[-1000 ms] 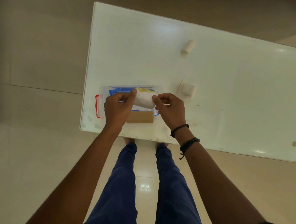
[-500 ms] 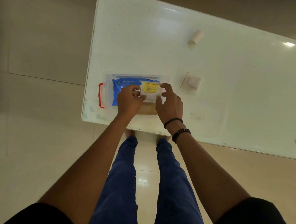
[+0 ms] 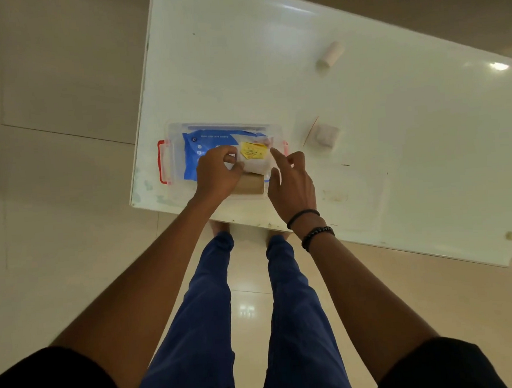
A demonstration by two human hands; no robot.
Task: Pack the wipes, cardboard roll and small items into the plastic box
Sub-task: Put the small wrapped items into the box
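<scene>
Curled fingers of the left hand [image 3: 217,173] pinch the left end of a white packet [image 3: 253,151] with a yellow label. The right hand [image 3: 292,185] is mostly open: its index finger lies straight against the packet's right edge, the other fingers are loosely bent, and it closes round nothing. The two hands are settling the packet into the plastic box [image 3: 171,130], which sits left of the frame's centre, near the lower left corner of the white table [image 3: 397,153], with a red handle [image 3: 162,162] on its left end. Much of the packing looks done. The blue wipes pack [image 3: 205,139] lies flat in the box and fills most of it. The cardboard roll [image 3: 248,185] lies along the box's lower edge, just under the hands and touching the packet. The packet rests on the wipes pack but has not been let go. Some items are left outside the box, by the look of it. A small pale block [image 3: 325,134] lies just right of the box with a thin stick [image 3: 311,131] beside it, and a pale cylinder [image 3: 330,54] lies well apart toward the upper right of the frame. If these count among the small items, the task is perhaps a little past halfway. No lid is in view, so I cannot tell whether the box is meant to be closed afterwards.
</scene>
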